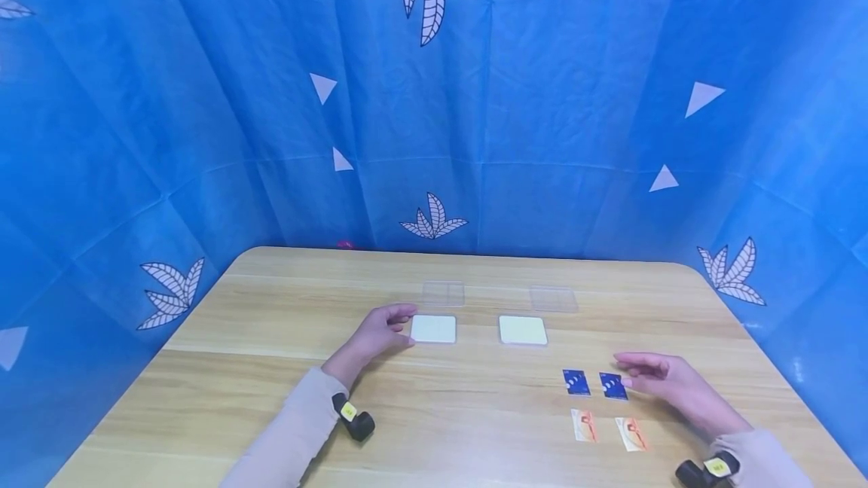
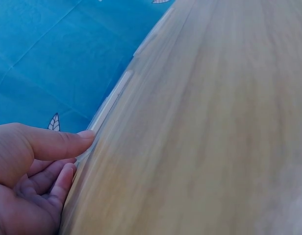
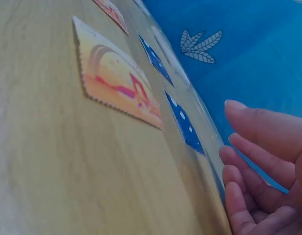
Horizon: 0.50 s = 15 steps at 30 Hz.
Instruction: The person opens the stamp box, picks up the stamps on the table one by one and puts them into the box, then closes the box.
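Note:
A flat clear case with a white face lies on the table beside my left hand. That hand's thumb and fingertips sit right at the case's left edge, fingers loosely bent. My right hand hovers low at the right, fingers relaxed, nothing between them. Its thumb tip overlaps the edge of the right blue stamp in the head view. Another blue stamp lies to its left. Nearer the front are two orange and white stamps with toothed edges, the left one and the right one.
A second case with a pale yellowish face lies right of the first. Behind them are two clear flat covers, one on the left and one on the right. The wooden table ends at a blue curtain.

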Motion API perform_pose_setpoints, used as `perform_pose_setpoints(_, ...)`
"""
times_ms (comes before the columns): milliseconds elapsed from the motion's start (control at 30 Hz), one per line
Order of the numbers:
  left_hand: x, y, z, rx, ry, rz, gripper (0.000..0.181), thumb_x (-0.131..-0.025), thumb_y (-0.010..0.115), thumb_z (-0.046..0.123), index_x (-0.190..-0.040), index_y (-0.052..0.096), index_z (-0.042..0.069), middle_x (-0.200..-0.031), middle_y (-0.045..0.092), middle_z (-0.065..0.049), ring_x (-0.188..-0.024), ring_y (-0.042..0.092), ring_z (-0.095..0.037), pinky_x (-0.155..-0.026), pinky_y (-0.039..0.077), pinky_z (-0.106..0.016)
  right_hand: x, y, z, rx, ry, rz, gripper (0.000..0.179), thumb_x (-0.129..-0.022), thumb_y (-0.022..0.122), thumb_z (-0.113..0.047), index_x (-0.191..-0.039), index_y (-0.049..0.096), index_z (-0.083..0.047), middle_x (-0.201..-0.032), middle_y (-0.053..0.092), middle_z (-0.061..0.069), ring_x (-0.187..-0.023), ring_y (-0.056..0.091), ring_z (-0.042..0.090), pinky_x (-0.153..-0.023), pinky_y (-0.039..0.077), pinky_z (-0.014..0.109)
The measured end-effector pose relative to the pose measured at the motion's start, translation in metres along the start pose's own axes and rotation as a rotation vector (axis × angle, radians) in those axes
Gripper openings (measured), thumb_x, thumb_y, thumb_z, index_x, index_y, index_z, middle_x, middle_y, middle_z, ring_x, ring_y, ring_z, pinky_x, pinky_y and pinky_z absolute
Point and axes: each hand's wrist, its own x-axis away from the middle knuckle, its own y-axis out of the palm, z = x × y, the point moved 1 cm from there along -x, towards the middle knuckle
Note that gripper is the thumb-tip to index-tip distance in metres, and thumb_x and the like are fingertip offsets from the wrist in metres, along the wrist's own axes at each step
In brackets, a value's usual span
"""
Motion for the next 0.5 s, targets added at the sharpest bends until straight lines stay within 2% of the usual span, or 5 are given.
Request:
perform_pose_setpoints(267, 0.0005, 0.0006, 0.0006, 0.008, 0.004, -0.013, 0.059, -0.072, 0.075, -0.004, -0.127, 0.058, 0.007, -0.127, 0.059, -0.010, -0.117, 0.054, -0.029, -0.100, 0.045, -0.041, -0.0003, -0.0014, 0.0096, 0.039, 0.053, 0.041, 0.054, -0.081, 0.072, -0.023, -0.125, 0.056, 0.003, -0.128, 0.057, 0.020, -0.095, 0.057, -0.005, -0.083, 0.046, 0.013)
perform_pose_setpoints(500, -0.0003, 0.0002, -0.0013, 0.011, 0.021, -0.014, 0.059, -0.071, 0.074, -0.005, -0.127, 0.057, 0.006, -0.128, 0.059, -0.010, -0.117, 0.053, -0.030, -0.101, 0.045, -0.041, 0.0010, 0.0020, 0.0079, 0.100, 0.029, 0.081, 0.047, -0.081, 0.072, -0.022, -0.120, 0.061, 0.002, -0.121, 0.061, 0.018, -0.091, 0.058, 0.002, -0.079, 0.047, 0.016)
